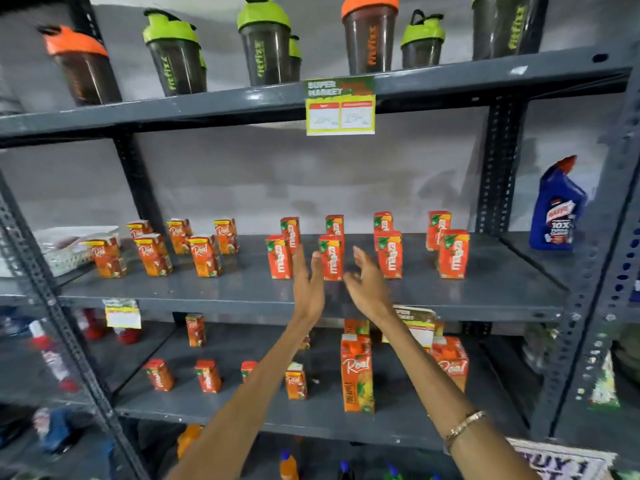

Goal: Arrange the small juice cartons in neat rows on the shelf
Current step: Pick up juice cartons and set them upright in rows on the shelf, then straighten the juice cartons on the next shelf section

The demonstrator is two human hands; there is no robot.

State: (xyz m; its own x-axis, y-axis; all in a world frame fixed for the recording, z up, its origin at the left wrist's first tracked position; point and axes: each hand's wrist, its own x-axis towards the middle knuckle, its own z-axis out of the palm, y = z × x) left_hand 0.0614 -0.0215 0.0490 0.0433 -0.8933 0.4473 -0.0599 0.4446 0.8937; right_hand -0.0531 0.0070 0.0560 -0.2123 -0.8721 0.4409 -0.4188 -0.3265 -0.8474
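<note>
Small orange juice cartons stand in two rows on the grey middle shelf [242,289]. Several Real cartons [204,256] are on the left half. Several Maaza cartons [453,254] are on the right half. My left hand [308,282] is raised with fingers apart, just left of a front-row Maaza carton [331,258]. My right hand [367,285] is open just right of that same carton. Neither hand touches it. Both hands hold nothing.
Shaker bottles [176,53] line the top shelf, above a price tag [340,107]. A blue cleaner bottle [557,206] stands at the right. A white basket [65,251] sits at the left. The lower shelf holds a tall Real carton [356,372] and more small cartons [207,375].
</note>
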